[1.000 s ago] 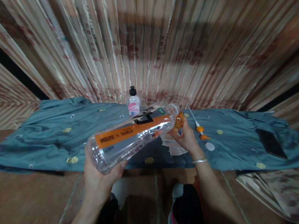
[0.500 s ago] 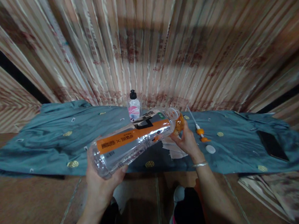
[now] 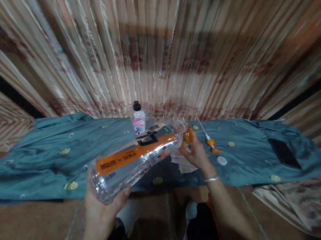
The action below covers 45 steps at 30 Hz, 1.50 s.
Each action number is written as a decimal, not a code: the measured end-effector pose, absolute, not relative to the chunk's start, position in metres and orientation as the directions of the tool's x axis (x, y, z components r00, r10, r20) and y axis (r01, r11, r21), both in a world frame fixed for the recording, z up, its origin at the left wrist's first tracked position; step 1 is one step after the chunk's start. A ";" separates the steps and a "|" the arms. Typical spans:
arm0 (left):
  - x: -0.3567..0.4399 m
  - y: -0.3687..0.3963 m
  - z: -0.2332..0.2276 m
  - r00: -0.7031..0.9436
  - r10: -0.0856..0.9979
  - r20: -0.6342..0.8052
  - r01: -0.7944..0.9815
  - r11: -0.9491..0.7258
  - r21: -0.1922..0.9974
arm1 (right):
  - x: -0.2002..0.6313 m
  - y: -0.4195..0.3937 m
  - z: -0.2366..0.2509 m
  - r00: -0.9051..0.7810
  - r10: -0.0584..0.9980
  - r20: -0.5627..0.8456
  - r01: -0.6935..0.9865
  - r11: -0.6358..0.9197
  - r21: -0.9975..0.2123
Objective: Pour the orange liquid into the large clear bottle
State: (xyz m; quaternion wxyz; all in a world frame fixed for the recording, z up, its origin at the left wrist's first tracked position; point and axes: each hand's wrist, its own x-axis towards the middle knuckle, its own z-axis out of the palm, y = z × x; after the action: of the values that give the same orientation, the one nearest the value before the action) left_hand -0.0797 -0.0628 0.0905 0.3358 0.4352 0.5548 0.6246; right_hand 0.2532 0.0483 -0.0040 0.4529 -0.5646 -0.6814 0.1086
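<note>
A large clear plastic bottle (image 3: 141,152) with an orange and grey label lies tilted in the air, its mouth toward the right. My left hand (image 3: 102,208) is closed around its base. My right hand (image 3: 196,152) grips a small amber bottle (image 3: 187,135) whose top meets the large bottle's mouth. How far the two mouths overlap cannot be made out. Below the right hand, a white tissue (image 3: 183,162) lies on the cloth. An orange pump head (image 3: 211,142) with a long clear tube rests to the right, near a white round cap (image 3: 221,161).
A clear bottle with a black cap (image 3: 139,118) stands upright behind the large bottle. A black phone (image 3: 284,153) lies on the right of the green cloth (image 3: 248,164). Pleated patterned curtain (image 3: 153,52) hangs behind; my shoes and the tiled floor show below.
The view has shifted slightly, so the cloth's things appear a little further left. Both hands keep their hold, and the two bottles stay mouth to mouth at much the same tilt.
</note>
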 end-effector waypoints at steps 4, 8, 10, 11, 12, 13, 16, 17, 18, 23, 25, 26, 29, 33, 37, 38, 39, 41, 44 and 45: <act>-0.078 -0.062 0.092 -0.411 0.906 0.102 -0.027 -0.124 0.992 | 0.255 0.049 -0.006 0.046 0.876 0.480 0.668 0.330 -0.667; -0.078 -0.062 0.092 -0.414 0.907 0.074 -0.021 -0.090 0.996 | 0.254 0.049 -0.006 0.052 0.871 0.488 0.660 0.337 -0.671; -0.078 -0.063 0.093 -0.418 0.905 0.073 -0.010 -0.085 0.996 | 0.254 0.049 -0.006 0.050 0.867 0.495 0.657 0.345 -0.670; -0.078 -0.063 0.093 -0.421 0.904 0.073 -0.006 -0.083 0.997 | 0.254 0.049 -0.006 0.048 0.867 0.497 0.657 0.347 -0.669; -0.078 -0.063 0.094 -0.421 0.904 0.073 -0.003 -0.082 0.997 | 0.255 0.049 -0.007 0.046 0.867 0.497 0.658 0.348 -0.668; -0.077 -0.063 0.095 -0.422 0.904 0.074 0.001 -0.082 0.997 | 0.255 0.049 -0.007 0.046 0.867 0.496 0.660 0.346 -0.667; -0.076 -0.064 0.098 -0.417 0.905 0.079 0.011 -0.082 0.997 | 0.255 0.049 -0.008 0.057 0.869 0.491 0.666 0.334 -0.667; -0.076 -0.064 0.098 -0.415 0.906 0.081 0.012 -0.083 0.996 | 0.255 0.049 -0.009 0.060 0.869 0.492 0.666 0.332 -0.668; -0.076 -0.064 0.099 -0.415 0.906 0.081 0.016 -0.082 0.997 | 0.255 0.049 -0.009 0.061 0.868 0.493 0.666 0.333 -0.668; -0.076 -0.064 0.101 -0.420 0.903 0.087 0.032 -0.081 0.996 | 0.254 0.049 -0.009 0.061 0.860 0.507 0.664 0.345 -0.664; -0.076 -0.064 0.101 -0.413 0.907 0.084 0.028 -0.080 0.996 | 0.254 0.049 -0.009 0.062 0.861 0.505 0.666 0.341 -0.663; -0.076 -0.064 0.101 -0.414 0.907 0.082 0.026 -0.078 0.997 | 0.254 0.049 -0.009 0.063 0.863 0.502 0.666 0.338 -0.665; -0.075 -0.064 0.102 -0.421 0.904 0.078 0.011 -0.081 0.997 | 0.256 0.049 -0.009 0.067 0.870 0.489 0.663 0.328 -0.673; -0.076 -0.064 0.100 -0.405 0.911 0.080 -0.003 -0.089 0.996 | 0.256 0.048 -0.008 0.067 0.879 0.472 0.657 0.317 -0.684; -0.077 -0.064 0.099 -0.408 0.909 0.083 0.013 -0.085 0.996 | 0.254 0.047 -0.005 0.067 0.877 0.475 0.645 0.325 -0.692; -0.076 -0.064 0.099 -0.413 0.906 0.087 0.015 -0.088 0.996 | 0.253 0.047 -0.004 0.067 0.878 0.474 0.643 0.325 -0.694; -0.076 -0.064 0.100 -0.418 0.904 0.089 0.014 -0.092 0.996 | 0.253 0.047 -0.003 0.068 0.879 0.473 0.641 0.325 -0.695; -0.075 -0.064 0.101 -0.425 0.901 0.089 -0.003 -0.099 0.995 | 0.252 0.047 -0.003 0.068 0.879 0.472 0.641 0.324 -0.696; -0.073 -0.064 0.104 -0.430 0.900 0.069 -0.034 -0.092 0.995 | 0.252 0.046 -0.002 0.079 0.880 0.468 0.644 0.314 -0.698; -0.072 -0.065 0.104 -0.428 0.902 0.066 -0.038 -0.091 0.995 | 0.252 0.046 -0.002 0.084 0.883 0.462 0.645 0.305 -0.700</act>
State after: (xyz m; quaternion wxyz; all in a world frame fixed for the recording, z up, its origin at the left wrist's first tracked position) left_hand -0.0723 -0.0646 0.1040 0.3724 0.3841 0.5620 0.6308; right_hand 0.2520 0.0463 -0.0016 0.4599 -0.5751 -0.6642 0.1290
